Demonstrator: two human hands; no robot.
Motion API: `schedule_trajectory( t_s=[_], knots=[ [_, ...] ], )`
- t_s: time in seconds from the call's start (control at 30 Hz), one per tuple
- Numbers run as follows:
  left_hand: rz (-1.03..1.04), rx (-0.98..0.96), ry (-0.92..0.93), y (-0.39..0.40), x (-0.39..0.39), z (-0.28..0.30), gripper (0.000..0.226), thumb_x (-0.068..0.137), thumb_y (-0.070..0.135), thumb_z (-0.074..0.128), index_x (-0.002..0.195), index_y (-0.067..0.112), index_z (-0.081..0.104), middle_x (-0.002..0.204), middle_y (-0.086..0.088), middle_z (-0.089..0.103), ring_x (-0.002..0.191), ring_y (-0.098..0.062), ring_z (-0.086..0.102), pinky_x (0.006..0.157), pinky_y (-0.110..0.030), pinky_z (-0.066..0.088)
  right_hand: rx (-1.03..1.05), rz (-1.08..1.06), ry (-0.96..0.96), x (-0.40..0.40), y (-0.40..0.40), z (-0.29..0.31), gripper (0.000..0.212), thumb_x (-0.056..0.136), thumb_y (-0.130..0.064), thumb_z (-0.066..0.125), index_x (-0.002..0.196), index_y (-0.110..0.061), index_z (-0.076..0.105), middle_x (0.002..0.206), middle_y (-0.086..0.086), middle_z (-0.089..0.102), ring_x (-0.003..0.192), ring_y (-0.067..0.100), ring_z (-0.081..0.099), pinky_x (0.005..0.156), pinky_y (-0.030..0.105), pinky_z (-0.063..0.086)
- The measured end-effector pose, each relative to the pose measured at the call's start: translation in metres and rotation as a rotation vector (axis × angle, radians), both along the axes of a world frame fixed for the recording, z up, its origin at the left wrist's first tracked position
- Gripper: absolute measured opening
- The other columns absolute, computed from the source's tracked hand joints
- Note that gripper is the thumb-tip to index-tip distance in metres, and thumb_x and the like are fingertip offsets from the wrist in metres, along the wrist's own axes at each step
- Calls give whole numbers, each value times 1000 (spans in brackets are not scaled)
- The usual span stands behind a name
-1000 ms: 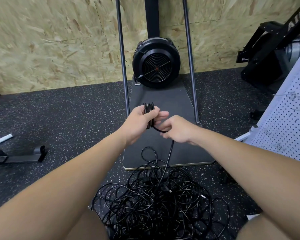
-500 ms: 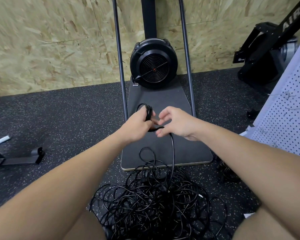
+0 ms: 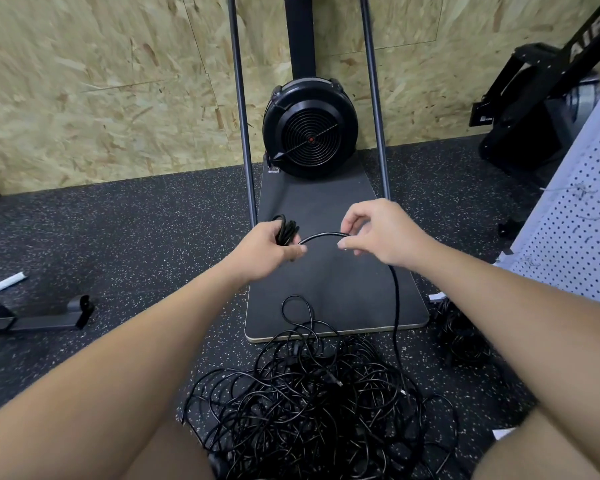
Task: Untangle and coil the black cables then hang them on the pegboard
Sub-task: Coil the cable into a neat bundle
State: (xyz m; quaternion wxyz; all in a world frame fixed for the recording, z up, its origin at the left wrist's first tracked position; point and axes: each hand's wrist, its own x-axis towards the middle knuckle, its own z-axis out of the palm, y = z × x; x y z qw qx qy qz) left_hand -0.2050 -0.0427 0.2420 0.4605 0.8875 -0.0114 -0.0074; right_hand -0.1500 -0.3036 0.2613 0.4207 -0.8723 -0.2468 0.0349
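Gripping coiled cable [image 3: 286, 230], left hand [image 3: 264, 252]; right hand [image 3: 383, 237] pinches it; "AIR" machine [image 3: 534, 109].

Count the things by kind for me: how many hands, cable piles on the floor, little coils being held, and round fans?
Hands: 2, left hand and right hand
Cable piles on the floor: 2, big pile and small pile
Held coils: 1, coil
Round fans: 1, fan
Total: 6

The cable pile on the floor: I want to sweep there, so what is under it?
Under the cable pile shows speckled black floor; its far loops lie over the edge of the dark board. Whatever lies beneath the dense middle is covered.
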Motion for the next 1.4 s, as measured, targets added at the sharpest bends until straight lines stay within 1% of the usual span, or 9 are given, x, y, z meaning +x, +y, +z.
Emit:
schedule_trajectory(
  t_s=[0.2, 0.33, 0.5, 0.6, 0.73, 0.83, 0.97, 1.13, 1.4],
  knots=[
    [-80, -118, 90, -7, -8, 4, 16, 101, 9, 78, 97, 8, 63, 74, -7, 69, 62, -14, 60, 59, -23, 47, -189, -15, -156, 10, -3, -7, 15, 97, -33, 82, 86, -28, 72, 73, -8, 73, 64, 5, 71, 66, 33, 57],
    [-172, -157, 123, -9, -12, 10, 19, 111, 16, 65, 96, 4, 63, 76, -9, 69, 64, -20, 57, 65, -23, 48, -329, -21, -240, 15, -3, -15, 19, 106, -41, 65, 91, -31, 71, 82, -13, 73, 82, 13, 68, 78, 39, 56],
    [-95, -326, 95, -17, -10, 14, 24, 116, 22, 55, 101, 5, 62, 76, -11, 65, 62, -23, 55, 68, -31, 50, -221, 54, -26, 13, 3, -24, 33, 112, -30, 50, 86, -30, 70, 84, -16, 79, 71, 11, 66, 74, 40, 55],
    [-59, -400, 105, -24, -9, 14, 30, 114, 33, 58, 105, 6, 69, 75, -11, 65, 60, -22, 54, 63, -28, 46, -50, 60, 142, 6, 15, -26, 36, 115, -24, 46, 91, -12, 70, 82, -3, 78, 59, 8, 57, 65, 33, 49],
    [8, -722, 199, -30, -9, 14, 16, 112, 12, 59, 110, 1, 71, 90, -17, 78, 71, -21, 74, 72, -29, 63, 281, -21, 306, 5, 26, -31, 37, 114, -26, 52, 97, 0, 71, 78, 3, 68, 65, 17, 60, 66, 32, 55],
    [-8, -769, 230, -27, -7, 16, 10, 108, 5, 61, 110, 1, 70, 88, -13, 76, 67, -20, 68, 72, -30, 59, 384, -36, 304, 7, 27, -29, 29, 108, -31, 68, 100, -4, 76, 83, 4, 74, 68, 14, 59, 65, 28, 54],
    [79, -838, 144, -24, -2, 19, 7, 108, 10, 59, 105, 6, 64, 78, -5, 62, 56, -17, 47, 69, -33, 43, 301, -30, 404, 11, 17, -35, 26, 92, -28, 89, 108, -12, 76, 95, 4, 82, 82, 15, 75, 87, 30, 60],
    [163, -907, 123, -16, 4, 19, 16, 111, 26, 62, 108, 12, 58, 72, 3, 50, 56, -14, 36, 67, -30, 37, 99, -112, 568, 12, 8, -62, 38, 85, -3, 90, 116, -6, 69, 102, 18, 82, 103, 27, 82, 108, 40, 56],
    [317, -961, 56, -10, 8, 15, 13, 114, 16, 52, 112, 9, 62, 86, -3, 68, 63, -15, 53, 64, -28, 45, 509, -328, 594, 12, 16, -51, 32, 94, -3, 84, 116, 13, 67, 100, 25, 79, 85, 33, 83, 80, 44, 70]
  ],
)
